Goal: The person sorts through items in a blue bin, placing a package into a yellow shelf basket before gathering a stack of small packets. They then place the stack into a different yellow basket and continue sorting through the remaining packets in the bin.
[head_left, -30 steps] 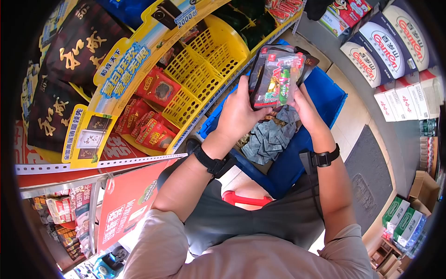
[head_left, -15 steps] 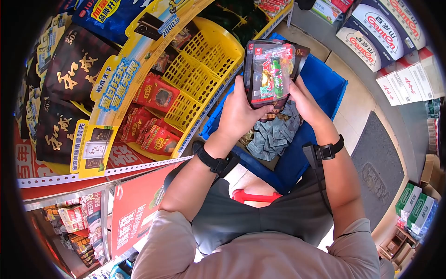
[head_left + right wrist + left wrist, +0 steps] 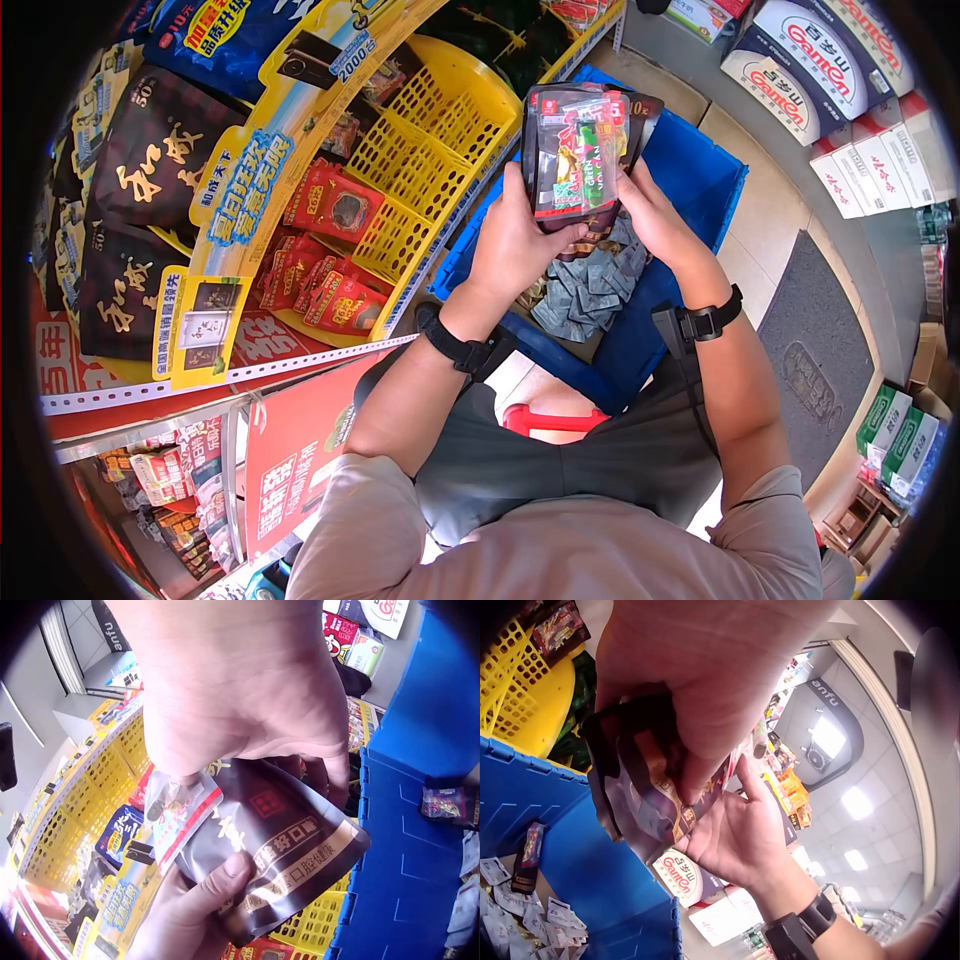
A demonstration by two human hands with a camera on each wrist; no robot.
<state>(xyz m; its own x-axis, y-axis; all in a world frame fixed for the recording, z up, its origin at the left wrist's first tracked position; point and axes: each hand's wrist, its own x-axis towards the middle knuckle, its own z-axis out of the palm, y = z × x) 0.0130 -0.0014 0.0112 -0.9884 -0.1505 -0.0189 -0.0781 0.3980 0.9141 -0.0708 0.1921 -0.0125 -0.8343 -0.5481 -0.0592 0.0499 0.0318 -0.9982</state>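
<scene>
My left hand (image 3: 515,240) grips a stack of dark pouches (image 3: 540,110) by its left side, with the thumb across the front. On top of the stack lies a clear packet (image 3: 575,180) with red and green print. My right hand (image 3: 655,215) holds the stack's right side; in the right wrist view its thumb presses near a small clear packet (image 3: 180,814) and its fingers curl behind the dark pouch (image 3: 277,840). Under the hands stands a blue crate (image 3: 700,190) with many grey sachets (image 3: 590,290) in it. A small dark packet (image 3: 529,855) lies among the sachets in the left wrist view.
To the left, a yellow perforated shelf basket (image 3: 430,130) holds red packets (image 3: 335,200). Large black bags (image 3: 150,150) hang beyond a promotional sign (image 3: 245,190). Water cartons (image 3: 815,60) are stacked at the right. A grey mat (image 3: 810,350) and a red stool edge (image 3: 555,420) are on the floor side.
The stack of pouches has moved a little to the left in the head view, and its clear packet faces up more squarely. Both hands keep hold of it. The head view has shifted slightly.
</scene>
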